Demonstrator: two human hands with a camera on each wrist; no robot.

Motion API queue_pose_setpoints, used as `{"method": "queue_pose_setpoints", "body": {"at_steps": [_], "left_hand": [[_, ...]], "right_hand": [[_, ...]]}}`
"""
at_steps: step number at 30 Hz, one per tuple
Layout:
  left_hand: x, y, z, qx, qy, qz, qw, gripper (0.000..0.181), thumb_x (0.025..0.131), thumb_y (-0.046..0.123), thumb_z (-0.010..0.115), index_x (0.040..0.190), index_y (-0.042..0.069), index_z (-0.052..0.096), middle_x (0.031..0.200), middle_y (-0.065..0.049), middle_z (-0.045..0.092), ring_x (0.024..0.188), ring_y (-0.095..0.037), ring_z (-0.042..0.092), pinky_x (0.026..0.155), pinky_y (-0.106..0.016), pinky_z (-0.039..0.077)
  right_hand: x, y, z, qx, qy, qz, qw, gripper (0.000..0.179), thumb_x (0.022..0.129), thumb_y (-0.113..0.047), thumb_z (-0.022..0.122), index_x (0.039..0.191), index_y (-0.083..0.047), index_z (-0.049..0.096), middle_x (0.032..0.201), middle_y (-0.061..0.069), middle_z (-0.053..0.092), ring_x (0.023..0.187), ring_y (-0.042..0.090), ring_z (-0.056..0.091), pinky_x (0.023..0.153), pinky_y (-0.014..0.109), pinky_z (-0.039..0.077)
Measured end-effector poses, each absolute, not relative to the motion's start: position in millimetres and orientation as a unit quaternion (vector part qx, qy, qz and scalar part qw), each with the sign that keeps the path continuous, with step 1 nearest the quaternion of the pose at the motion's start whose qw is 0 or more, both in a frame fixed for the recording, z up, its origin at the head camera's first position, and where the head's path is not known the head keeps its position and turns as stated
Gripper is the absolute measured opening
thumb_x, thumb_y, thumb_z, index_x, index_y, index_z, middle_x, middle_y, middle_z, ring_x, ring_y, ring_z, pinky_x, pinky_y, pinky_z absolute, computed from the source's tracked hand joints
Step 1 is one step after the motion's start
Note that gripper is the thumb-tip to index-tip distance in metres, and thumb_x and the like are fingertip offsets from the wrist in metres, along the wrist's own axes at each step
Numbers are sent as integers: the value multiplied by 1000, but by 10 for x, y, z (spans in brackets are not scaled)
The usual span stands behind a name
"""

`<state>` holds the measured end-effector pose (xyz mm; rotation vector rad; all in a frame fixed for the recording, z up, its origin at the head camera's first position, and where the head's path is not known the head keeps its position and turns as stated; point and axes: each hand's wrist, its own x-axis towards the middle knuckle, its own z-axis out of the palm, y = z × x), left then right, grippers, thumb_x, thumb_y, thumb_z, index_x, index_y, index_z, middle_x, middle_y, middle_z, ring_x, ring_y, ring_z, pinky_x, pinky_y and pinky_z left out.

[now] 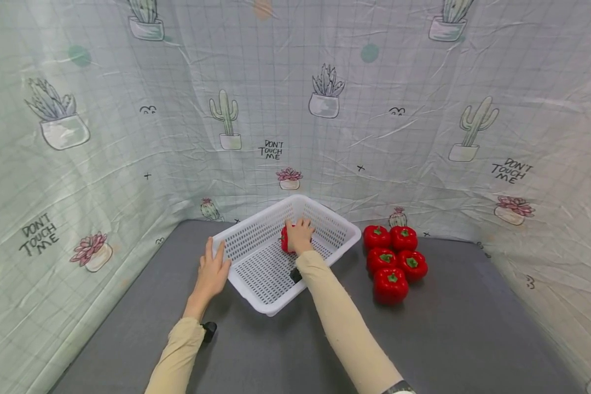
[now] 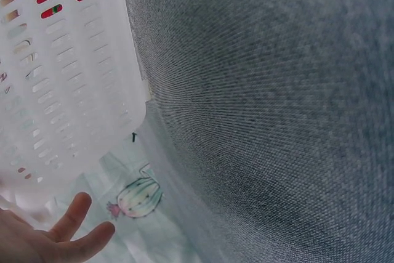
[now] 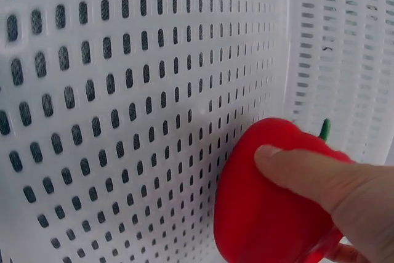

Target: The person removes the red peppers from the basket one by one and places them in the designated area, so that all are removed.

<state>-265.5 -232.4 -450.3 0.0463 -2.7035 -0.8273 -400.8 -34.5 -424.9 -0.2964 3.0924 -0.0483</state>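
A white perforated plastic basket (image 1: 261, 276) sits at an angle on the grey table. Inside it, toward the far right end, my right hand (image 1: 300, 238) grips a red bell pepper (image 1: 284, 241). In the right wrist view, the thumb presses on the side of that pepper (image 3: 265, 214), close to the slotted basket floor; its green stem points to the upper right. My left hand (image 1: 213, 274) rests at the basket's left corner with fingers spread along the rim. The left wrist view shows two extended fingers (image 2: 72, 217) beside the basket's outer wall (image 2: 92, 47).
Several red bell peppers (image 1: 385, 257) with green stems stand grouped on the table (image 1: 453, 328), right of the basket. A cloth printed with cacti (image 1: 325, 137) hangs behind and along both sides.
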Motion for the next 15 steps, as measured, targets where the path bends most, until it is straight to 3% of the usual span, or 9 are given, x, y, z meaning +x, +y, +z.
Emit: {"method": "queue_pose_setpoints", "body": {"at_steps": [7, 15], "left_hand": [[-2661, -2315, -4483, 17, -945, -291, 150, 56, 90, 20, 38, 140, 0, 22, 149, -19, -5, 110, -42, 29, 89, -59, 26], [-2652, -2313, -4482, 18, -945, -289, 154, 56, 89, 19, 38, 140, -2, 23, 149, -21, -3, 111, -44, 29, 89, -60, 25]], "right_hand": [[-3975, -373, -4163, -122, 992, 17, -10, 85, 70, -40, 70, 138, -18, 24, 136, 17, 33, 123, 41, 33, 92, 56, 33], [-3956, -393, -4097, -174, 984, -18, -33, 82, 67, -36, 74, 129, -12, 27, 131, 7, 45, 120, 31, 40, 94, 58, 30]]}}
